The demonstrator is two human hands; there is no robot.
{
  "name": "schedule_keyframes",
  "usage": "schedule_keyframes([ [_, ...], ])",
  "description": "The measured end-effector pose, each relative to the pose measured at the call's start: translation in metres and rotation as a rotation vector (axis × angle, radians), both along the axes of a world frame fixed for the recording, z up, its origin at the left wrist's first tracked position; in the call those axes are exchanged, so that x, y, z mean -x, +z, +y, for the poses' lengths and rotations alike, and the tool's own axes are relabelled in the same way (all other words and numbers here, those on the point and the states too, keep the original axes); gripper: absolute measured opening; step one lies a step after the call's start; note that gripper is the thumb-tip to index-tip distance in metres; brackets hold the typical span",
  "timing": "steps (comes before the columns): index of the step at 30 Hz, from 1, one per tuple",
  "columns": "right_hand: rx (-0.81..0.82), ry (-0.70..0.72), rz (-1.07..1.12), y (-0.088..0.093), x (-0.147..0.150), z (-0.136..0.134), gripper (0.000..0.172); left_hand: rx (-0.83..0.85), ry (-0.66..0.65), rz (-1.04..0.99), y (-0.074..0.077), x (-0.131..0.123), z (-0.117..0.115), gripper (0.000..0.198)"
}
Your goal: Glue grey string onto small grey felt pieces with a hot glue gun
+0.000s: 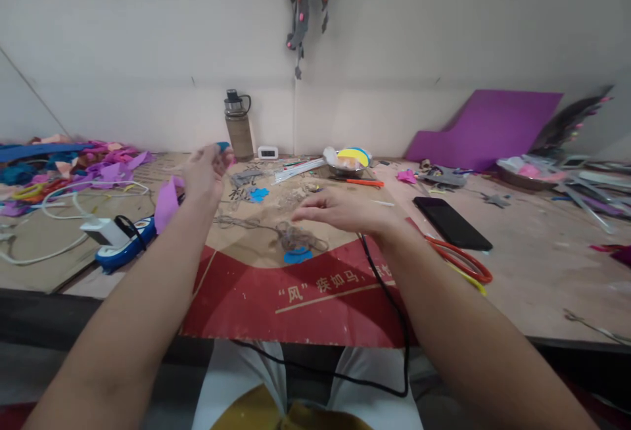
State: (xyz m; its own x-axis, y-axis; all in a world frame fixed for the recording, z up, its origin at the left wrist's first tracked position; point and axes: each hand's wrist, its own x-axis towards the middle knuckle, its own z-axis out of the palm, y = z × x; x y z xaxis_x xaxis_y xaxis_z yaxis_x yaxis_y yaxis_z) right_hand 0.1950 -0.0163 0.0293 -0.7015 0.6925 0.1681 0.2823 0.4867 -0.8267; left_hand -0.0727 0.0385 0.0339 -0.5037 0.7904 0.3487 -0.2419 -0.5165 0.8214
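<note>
My left hand is raised over the far left part of the work area, its fingers closed on a small blue piece that looks like felt or foam. To the right, my right hand hovers with its fingers stretched leftward and nothing visible in them. Just below its fingertips lies a tangle of thin brownish string, with strands trailing left. A blue flower-shaped cutout sits partly beneath that tangle. Another blue cutout rests farther back on the brown and red cardboard sheet.
Colourful scraps heap up at left beside a blue power strip. A bottle and small white clock stand by the partition. At right lie a black phone and orange-handled scissors. A black cable crosses the front edge.
</note>
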Motion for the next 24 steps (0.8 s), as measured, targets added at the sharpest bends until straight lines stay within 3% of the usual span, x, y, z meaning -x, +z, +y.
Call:
schedule_keyframes([
  [2, -0.133, -0.238, 0.033, -0.012, 0.012, 0.003, 0.023, -0.059, -0.045, 0.057, -0.004, -0.021, -0.008, 0.007],
  [5, -0.108, -0.416, 0.278, -0.029, 0.035, 0.005, 0.032, -0.112, -0.065, 0.325, -0.011, -0.052, -0.025, 0.007],
  [9, 0.107, -0.368, 0.58, -0.04, 0.056, 0.003, 0.046, -0.208, 0.026, 0.757, -0.016, -0.072, -0.046, 0.006],
  [12, 0.265, -0.255, 0.693, -0.039, 0.06, -0.001, 0.034, -0.212, 0.085, 0.863, -0.016, -0.074, -0.051, 0.007],
  [15, 0.294, -0.231, 0.687, -0.037, 0.058, -0.005, 0.021, -0.145, 0.048, 0.774, -0.016, -0.072, -0.047, 0.008],
  [20, 0.243, -0.372, 0.551, -0.039, 0.051, 0.002, 0.025, 0.006, -0.172, 0.397, -0.017, -0.071, -0.038, 0.012],
  [24, 0.117, -0.47, 0.387, -0.044, 0.045, 0.008, 0.026, 0.115, -0.291, 0.249, -0.017, -0.069, -0.037, 0.017],
])
